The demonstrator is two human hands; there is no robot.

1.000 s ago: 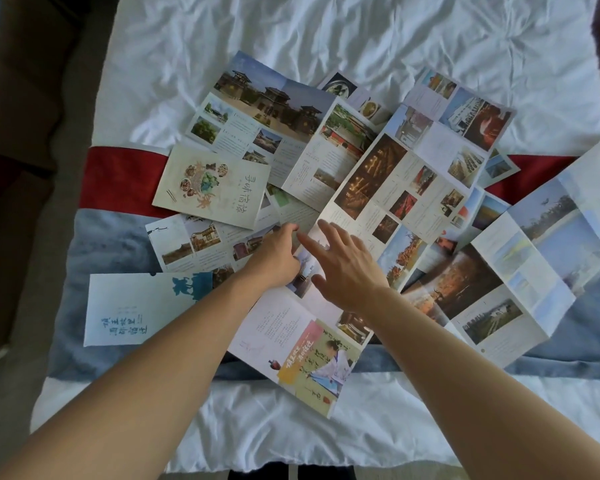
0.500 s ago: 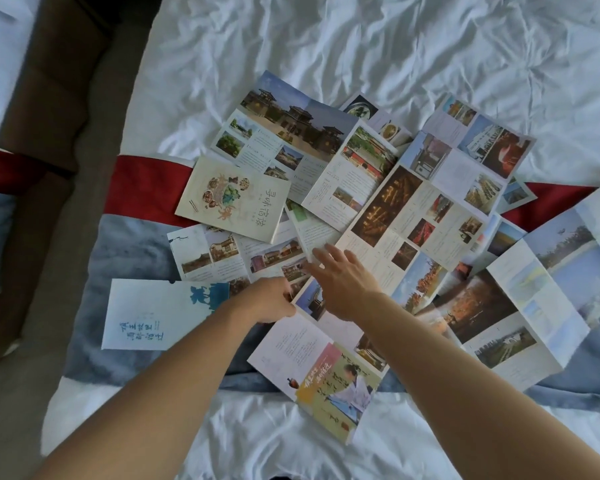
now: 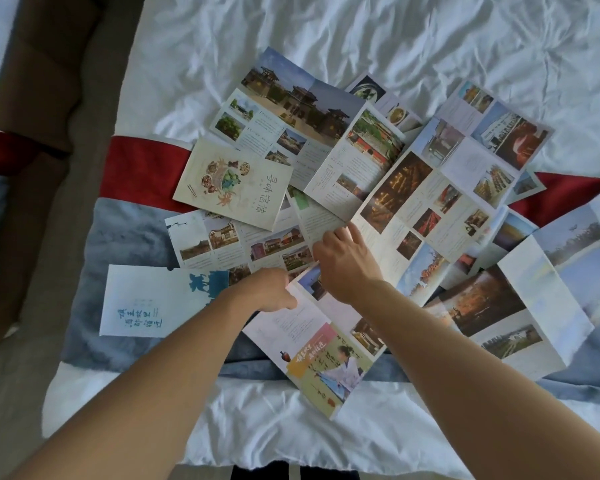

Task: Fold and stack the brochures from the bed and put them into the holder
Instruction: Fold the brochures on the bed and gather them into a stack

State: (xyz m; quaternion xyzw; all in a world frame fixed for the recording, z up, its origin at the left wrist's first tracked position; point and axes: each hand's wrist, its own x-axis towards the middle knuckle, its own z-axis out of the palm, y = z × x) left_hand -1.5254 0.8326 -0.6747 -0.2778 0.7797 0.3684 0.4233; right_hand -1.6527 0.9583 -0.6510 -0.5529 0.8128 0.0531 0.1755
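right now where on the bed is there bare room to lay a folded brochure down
Bare white sheet lies beyond the temple brochure. A second free strip of sheet runs along the near edge, below the pink-panel brochure. Some blue runner shows left of the houses brochure. The middle and right are crowded with overlapping open brochures.

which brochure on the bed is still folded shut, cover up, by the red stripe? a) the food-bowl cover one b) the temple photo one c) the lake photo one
a: the cream brochure with the food-bowl cover lies closed across the red stripe, while the others are spread open.
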